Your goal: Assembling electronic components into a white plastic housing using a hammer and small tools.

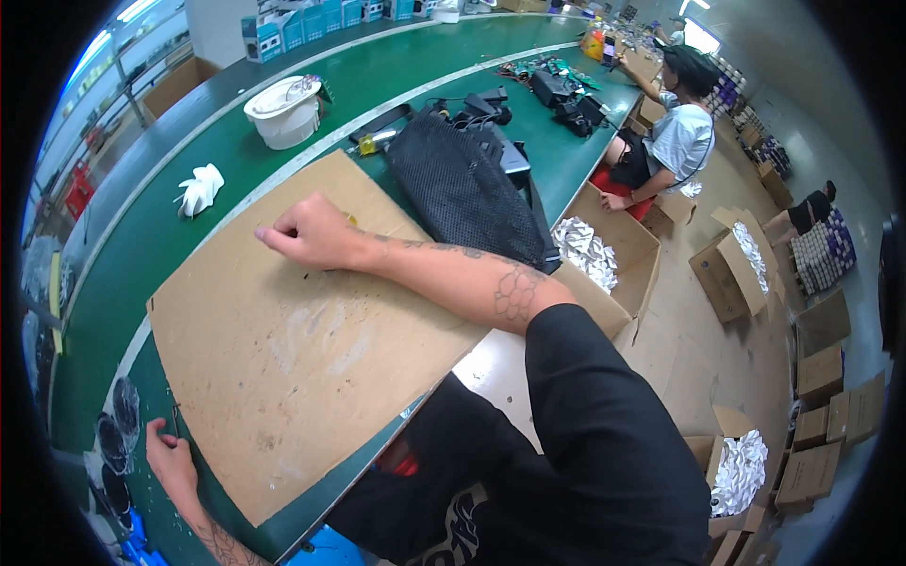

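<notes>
A worn brown cardboard sheet (283, 377) lies on the green bench in front of me. Over its upper part my right hand (316, 234) is closed, fingers curled under and mostly hidden. A bit of yellow shows just behind that wrist; whether the hand holds it I cannot tell. A small dark speck lies on the cardboard below the hand. At the lower left, beside the sheet's edge, my left hand (172, 464) pinches a thin dark rod-like piece (176, 418) standing up from the fingers.
A black mesh bag (462, 179), dark devices and a yellow-handled tool (377, 141) lie beyond the cardboard. A white tub (285, 113) and crumpled white glove (201, 190) sit farther left. Dark round parts (115, 439) border my left hand. A co-worker (679, 123) sits by an open box (642, 264).
</notes>
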Tool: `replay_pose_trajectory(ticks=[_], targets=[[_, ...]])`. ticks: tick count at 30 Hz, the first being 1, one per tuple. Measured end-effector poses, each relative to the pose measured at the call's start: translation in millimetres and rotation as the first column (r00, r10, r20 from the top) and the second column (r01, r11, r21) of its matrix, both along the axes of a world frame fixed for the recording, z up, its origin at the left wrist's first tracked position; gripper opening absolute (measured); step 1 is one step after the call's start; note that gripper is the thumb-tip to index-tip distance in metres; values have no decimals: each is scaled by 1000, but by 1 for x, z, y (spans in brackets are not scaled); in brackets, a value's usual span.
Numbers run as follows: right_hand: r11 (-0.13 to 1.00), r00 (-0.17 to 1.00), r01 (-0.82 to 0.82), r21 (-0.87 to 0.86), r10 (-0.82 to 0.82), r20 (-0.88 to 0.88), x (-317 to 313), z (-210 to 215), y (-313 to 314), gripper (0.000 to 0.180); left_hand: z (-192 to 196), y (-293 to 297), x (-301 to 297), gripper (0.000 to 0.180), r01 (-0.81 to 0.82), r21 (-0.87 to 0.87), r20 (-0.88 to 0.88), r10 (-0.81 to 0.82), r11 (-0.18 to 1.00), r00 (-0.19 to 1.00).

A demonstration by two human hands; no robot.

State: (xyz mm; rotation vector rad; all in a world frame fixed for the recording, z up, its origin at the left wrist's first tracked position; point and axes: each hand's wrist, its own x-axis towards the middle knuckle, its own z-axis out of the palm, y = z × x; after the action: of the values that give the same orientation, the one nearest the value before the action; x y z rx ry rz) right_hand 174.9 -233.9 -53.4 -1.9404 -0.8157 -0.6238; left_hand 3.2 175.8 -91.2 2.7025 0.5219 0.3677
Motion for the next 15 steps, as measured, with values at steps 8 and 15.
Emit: replay_pose_trajectory(ticks=[8, 15], targets=[[999, 999, -4, 35, 6, -48, 1, 3, -6, 46, -4, 0, -1, 21, -2, 146, 58, -7, 989, 998], [998, 1000, 1, 55, 1, -28, 0, 1, -3, 44, 4, -8, 2, 13, -43, 117, 137, 27, 992, 990]])
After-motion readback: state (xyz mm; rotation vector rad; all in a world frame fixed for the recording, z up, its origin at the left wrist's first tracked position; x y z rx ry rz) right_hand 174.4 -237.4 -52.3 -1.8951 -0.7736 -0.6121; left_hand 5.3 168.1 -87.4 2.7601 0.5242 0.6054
